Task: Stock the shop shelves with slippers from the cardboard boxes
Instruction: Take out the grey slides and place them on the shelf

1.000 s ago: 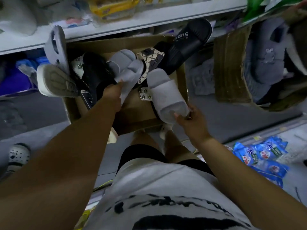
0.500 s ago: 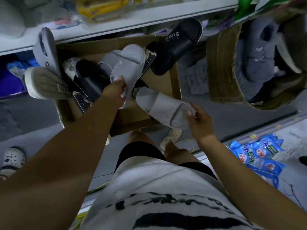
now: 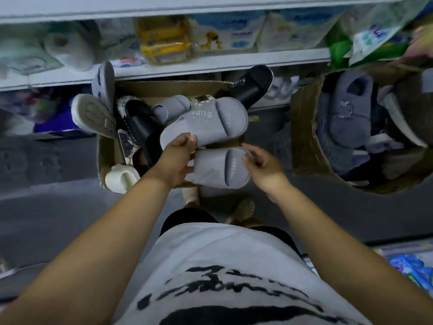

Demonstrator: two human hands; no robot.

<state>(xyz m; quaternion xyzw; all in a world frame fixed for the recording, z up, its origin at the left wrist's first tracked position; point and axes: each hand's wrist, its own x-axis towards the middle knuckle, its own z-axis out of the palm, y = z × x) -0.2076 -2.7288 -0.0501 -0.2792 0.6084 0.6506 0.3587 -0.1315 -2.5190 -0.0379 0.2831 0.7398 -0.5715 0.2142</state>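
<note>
Dead centre, the left hand (image 3: pixel 178 160) curls its fingers over the heel of the upper grey slipper (image 3: pixel 206 123) and grips it. Its palm hides the heel of the lower grey slipper (image 3: pixel 220 168), whose toe rim the right hand (image 3: pixel 263 166) pinches from 3 o'clock. Both slippers are held over the cardboard box (image 3: pixel 103 151), its floor buried under jumbled slippers. At 2 o'clock a second box (image 3: pixel 304 137) is cut off by the frame's edge. At 12 o'clock, the goods on the shelf (image 3: pixel 210 64) are blurred.

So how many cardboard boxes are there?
2: one brown cardboard box at centre; a second brown cardboard box at right, holding fuzzy grey slippers. Others may be hidden.
</note>
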